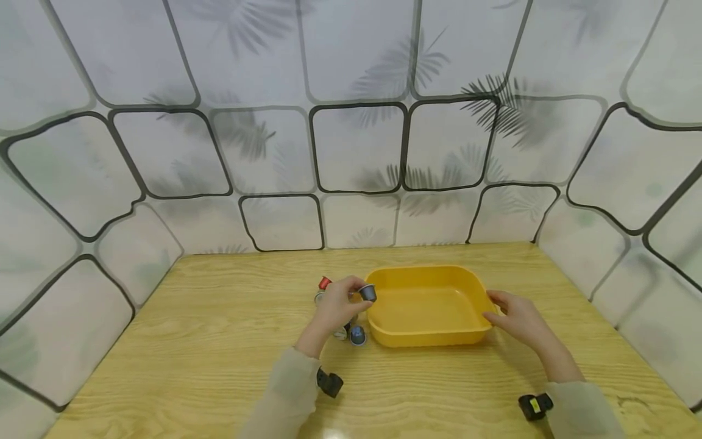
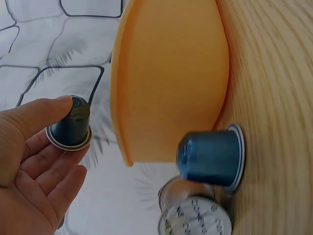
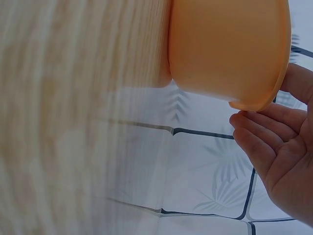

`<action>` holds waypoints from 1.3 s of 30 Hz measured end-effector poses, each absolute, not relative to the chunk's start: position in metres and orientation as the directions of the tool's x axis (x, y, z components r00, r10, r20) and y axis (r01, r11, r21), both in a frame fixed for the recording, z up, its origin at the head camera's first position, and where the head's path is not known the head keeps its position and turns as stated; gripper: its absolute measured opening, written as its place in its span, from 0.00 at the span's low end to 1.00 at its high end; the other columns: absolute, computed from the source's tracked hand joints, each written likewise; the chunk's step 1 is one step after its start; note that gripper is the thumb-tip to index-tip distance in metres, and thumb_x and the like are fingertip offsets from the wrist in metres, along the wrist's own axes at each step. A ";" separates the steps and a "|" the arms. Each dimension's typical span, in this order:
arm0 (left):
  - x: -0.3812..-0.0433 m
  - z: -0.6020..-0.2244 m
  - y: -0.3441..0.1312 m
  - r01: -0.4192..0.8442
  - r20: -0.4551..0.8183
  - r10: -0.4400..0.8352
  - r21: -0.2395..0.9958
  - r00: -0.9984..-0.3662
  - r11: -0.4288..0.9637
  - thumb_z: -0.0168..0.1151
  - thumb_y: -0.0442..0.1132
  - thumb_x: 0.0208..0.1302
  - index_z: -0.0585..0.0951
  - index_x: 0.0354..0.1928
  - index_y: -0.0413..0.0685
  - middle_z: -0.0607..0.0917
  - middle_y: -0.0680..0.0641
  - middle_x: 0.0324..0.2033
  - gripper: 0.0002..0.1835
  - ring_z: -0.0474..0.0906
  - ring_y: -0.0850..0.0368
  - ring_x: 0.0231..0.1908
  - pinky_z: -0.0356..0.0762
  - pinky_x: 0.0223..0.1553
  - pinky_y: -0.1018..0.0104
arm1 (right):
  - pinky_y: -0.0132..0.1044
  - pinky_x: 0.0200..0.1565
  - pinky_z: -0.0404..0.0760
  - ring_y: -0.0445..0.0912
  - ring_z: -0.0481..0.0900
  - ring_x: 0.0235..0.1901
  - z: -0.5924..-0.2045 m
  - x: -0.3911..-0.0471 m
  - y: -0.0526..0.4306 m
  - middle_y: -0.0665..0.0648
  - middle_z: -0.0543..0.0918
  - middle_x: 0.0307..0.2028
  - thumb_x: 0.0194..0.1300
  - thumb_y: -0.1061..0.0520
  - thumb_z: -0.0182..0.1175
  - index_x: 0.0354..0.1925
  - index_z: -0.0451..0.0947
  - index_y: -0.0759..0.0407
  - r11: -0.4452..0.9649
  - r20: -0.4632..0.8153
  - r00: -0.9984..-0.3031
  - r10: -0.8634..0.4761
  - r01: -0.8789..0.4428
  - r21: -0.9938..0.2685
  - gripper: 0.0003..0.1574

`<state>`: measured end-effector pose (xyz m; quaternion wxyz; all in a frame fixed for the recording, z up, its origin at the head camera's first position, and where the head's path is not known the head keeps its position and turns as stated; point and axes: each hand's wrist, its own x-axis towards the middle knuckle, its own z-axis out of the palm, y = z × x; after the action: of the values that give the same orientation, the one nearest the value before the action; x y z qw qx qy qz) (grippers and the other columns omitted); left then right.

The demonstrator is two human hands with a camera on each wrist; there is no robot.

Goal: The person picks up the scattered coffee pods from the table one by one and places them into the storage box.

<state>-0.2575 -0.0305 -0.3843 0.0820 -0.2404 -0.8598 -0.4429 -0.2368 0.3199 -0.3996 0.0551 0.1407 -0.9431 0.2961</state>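
Note:
Between thumb and fingers my left hand [image 1: 338,302] pinches a dark coffee capsule [image 1: 368,292], raised at the left rim of a yellow tray [image 1: 430,338]. In the left wrist view the dark capsule [image 2: 72,125] shows its silvery rim turned downward. Below that hand a blue capsule [image 1: 358,335] stands on the table, beside a capsule with a printed lid [image 2: 194,218]. A red capsule [image 1: 325,283] lies farther back, partly behind the hand. At the tray's right side my right hand [image 1: 515,317] holds the rim, with the thumb in front and fingers behind.
The wooden table [image 1: 219,341] meets a pale patterned cloth wall [image 1: 359,149] at the back and on both sides. Several capsules are clustered left of the tray, partly hidden by the left hand and forearm. A camera [image 1: 330,383] sits on the left wrist.

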 end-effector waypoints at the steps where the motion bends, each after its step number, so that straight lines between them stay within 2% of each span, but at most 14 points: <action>1: -0.258 -0.384 -0.028 0.486 0.350 0.346 0.724 -0.870 0.490 0.65 0.36 0.52 0.77 0.40 0.42 0.80 0.47 0.37 0.13 0.75 0.51 0.39 0.73 0.42 0.58 | 0.52 0.45 0.72 0.67 0.69 0.47 -0.400 -0.237 0.320 0.77 0.67 0.50 0.58 0.60 0.58 0.53 0.63 0.81 0.785 0.188 -0.954 -0.233 -0.299 -0.543 0.31; 6: -0.261 -0.387 -0.013 0.492 0.336 0.370 0.702 -0.866 0.514 0.65 0.38 0.52 0.77 0.41 0.43 0.80 0.49 0.37 0.14 0.75 0.54 0.40 0.73 0.42 0.61 | 0.52 0.45 0.72 0.66 0.69 0.47 -0.401 -0.237 0.320 0.77 0.68 0.50 0.58 0.61 0.58 0.53 0.63 0.81 0.783 0.193 -0.953 -0.232 -0.301 -0.544 0.31; 13: -0.262 -0.388 0.013 0.509 0.339 0.388 0.681 -0.857 0.527 0.65 0.38 0.52 0.77 0.41 0.42 0.80 0.47 0.37 0.14 0.76 0.51 0.40 0.74 0.41 0.65 | 0.52 0.44 0.72 0.67 0.69 0.47 -0.399 -0.236 0.320 0.77 0.68 0.50 0.57 0.62 0.58 0.53 0.63 0.81 0.787 0.201 -0.953 -0.228 -0.302 -0.538 0.30; 21: -0.260 -0.391 0.044 0.543 0.347 0.428 0.646 -0.835 0.536 0.65 0.39 0.52 0.78 0.41 0.44 0.80 0.50 0.36 0.14 0.76 0.55 0.39 0.73 0.39 0.70 | 0.52 0.44 0.72 0.66 0.70 0.46 -0.401 -0.237 0.319 0.77 0.69 0.49 0.57 0.62 0.58 0.52 0.63 0.81 0.784 0.210 -0.951 -0.227 -0.306 -0.540 0.30; 39: -0.255 -0.398 0.092 0.561 0.335 0.454 0.578 -0.825 0.593 0.65 0.42 0.52 0.79 0.41 0.47 0.81 0.54 0.35 0.14 0.76 0.59 0.37 0.71 0.36 0.75 | 0.52 0.44 0.72 0.67 0.69 0.47 -0.400 -0.238 0.320 0.77 0.69 0.49 0.57 0.61 0.58 0.53 0.63 0.80 0.798 0.199 -0.956 -0.214 -0.288 -0.530 0.30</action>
<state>-0.2553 0.0921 -0.3978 0.0764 -0.2855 -0.8892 -0.3494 -0.2378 0.3198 -0.4003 0.0647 0.1326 -0.9458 0.2892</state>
